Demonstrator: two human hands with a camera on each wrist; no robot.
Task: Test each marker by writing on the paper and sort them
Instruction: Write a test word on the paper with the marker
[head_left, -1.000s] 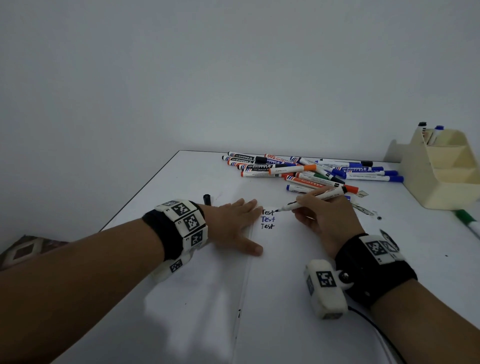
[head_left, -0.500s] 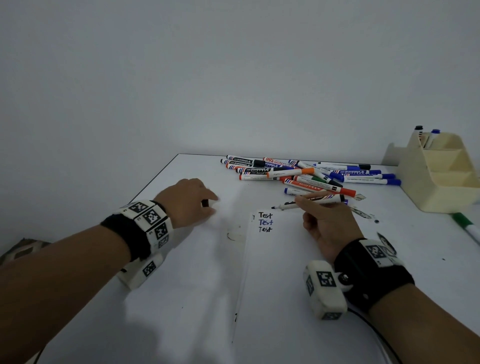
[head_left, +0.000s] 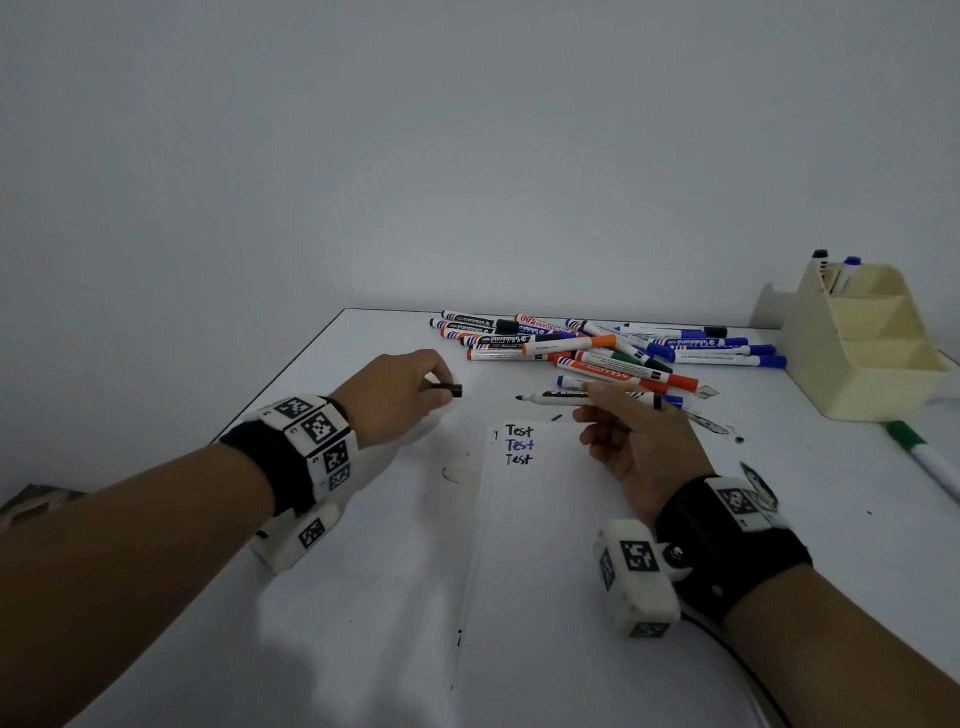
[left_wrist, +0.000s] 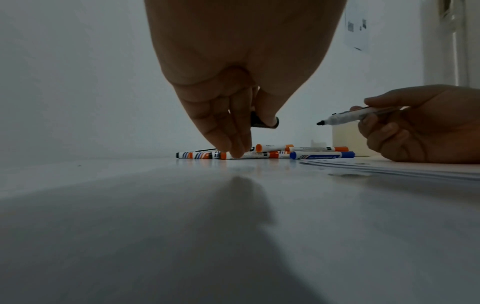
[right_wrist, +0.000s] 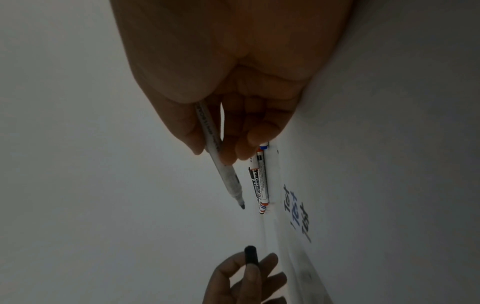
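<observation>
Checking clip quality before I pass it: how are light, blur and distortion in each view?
Head view: dim, greyish, sharp enough to read "Test" on the paper. Left wrist view: dark, wide-angle stretch, left hand shadowed on the table. Right wrist view: darkest and noisy, black cap soft.

white table (head_left: 363, 597) | pale wall (head_left: 415, 156) behind | patterned floor patch (head_left: 36, 501) at left edge

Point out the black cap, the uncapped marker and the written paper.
black cap (head_left: 453, 390), head view, on its open end beyond the left hand's fingers.
uncapped marker (head_left: 558, 398), head view, on the barrel near the tip.
paper (head_left: 545, 519), head view, on the blank area below the writing.
</observation>
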